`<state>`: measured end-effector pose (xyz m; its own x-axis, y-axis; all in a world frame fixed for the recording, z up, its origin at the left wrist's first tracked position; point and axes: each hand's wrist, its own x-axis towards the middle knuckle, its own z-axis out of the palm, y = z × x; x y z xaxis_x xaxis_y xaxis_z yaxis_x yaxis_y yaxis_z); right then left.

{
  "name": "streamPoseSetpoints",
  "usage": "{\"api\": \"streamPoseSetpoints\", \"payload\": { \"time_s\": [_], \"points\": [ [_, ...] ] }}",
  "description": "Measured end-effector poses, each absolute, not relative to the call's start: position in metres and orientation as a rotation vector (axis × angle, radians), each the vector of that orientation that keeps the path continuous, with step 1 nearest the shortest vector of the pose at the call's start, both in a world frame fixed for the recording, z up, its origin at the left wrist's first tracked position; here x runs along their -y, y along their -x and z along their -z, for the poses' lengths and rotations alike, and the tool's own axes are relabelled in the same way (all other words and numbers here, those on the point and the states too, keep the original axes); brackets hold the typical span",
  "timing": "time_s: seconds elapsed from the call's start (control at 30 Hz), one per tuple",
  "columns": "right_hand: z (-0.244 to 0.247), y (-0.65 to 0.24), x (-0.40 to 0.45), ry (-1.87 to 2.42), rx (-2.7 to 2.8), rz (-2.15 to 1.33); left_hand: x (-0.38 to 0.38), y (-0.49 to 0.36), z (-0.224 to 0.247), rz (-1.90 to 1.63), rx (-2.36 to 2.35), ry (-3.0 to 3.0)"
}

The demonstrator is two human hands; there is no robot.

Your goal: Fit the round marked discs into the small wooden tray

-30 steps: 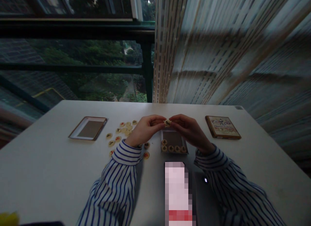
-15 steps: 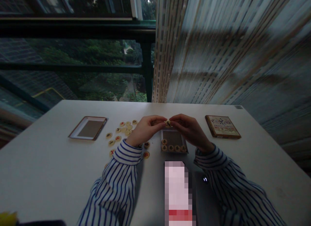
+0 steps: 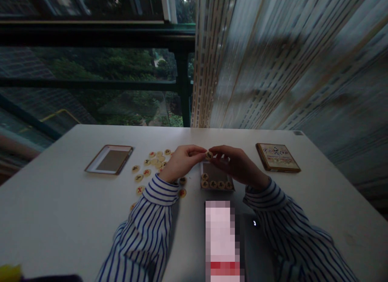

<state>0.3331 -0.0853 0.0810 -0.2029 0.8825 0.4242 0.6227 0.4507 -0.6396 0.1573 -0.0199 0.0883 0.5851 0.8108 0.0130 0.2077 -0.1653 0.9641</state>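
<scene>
Pinched in my left hand (image 3: pixel 186 163) is a round Chinese chess piece (image 3: pixel 208 155) with a black character, raised above the far edge of an open box (image 3: pixel 216 169). My right hand (image 3: pixel 239 165) meets the same piece from the other side, its index finger and thumb tips at the piece's edge. Inside the box, several pieces with black characters (image 3: pixel 213 184) lie along the near side, and one more (image 3: pixel 205 176) sits behind the leftmost. Loose pieces (image 3: pixel 147 172) with red or black characters lie spread left of my left hand, partly hidden by my forearm.
At the left is an open box lid or tray (image 3: pixel 110 160). A closed decorated box (image 3: pixel 277 157) stands at the right. Nearer me lie a pixelated pink panel (image 3: pixel 221 233) and a dark flat object (image 3: pixel 257 249). A window and curtain rise behind the white table (image 3: pixel 60 201).
The piece has turned between my fingers, so its character sits at another angle. My right hand's fingers have loosened and spread somewhat. The box and loose pieces stay where they were.
</scene>
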Motion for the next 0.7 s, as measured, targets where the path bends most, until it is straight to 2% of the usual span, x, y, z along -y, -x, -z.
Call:
{"api": "streamPoseSetpoints", "payload": {
  "time_s": [0.33,0.7],
  "points": [
    [-0.080,-0.336,0.085,1.366,2.146,-0.169,0.015,-0.159,-0.077,-0.611,-0.823,-1.731],
    [-0.080,-0.335,0.085,1.440,2.306,-0.110,0.012,-0.160,-0.067,-0.532,-0.784,-1.883]
  ]
}}
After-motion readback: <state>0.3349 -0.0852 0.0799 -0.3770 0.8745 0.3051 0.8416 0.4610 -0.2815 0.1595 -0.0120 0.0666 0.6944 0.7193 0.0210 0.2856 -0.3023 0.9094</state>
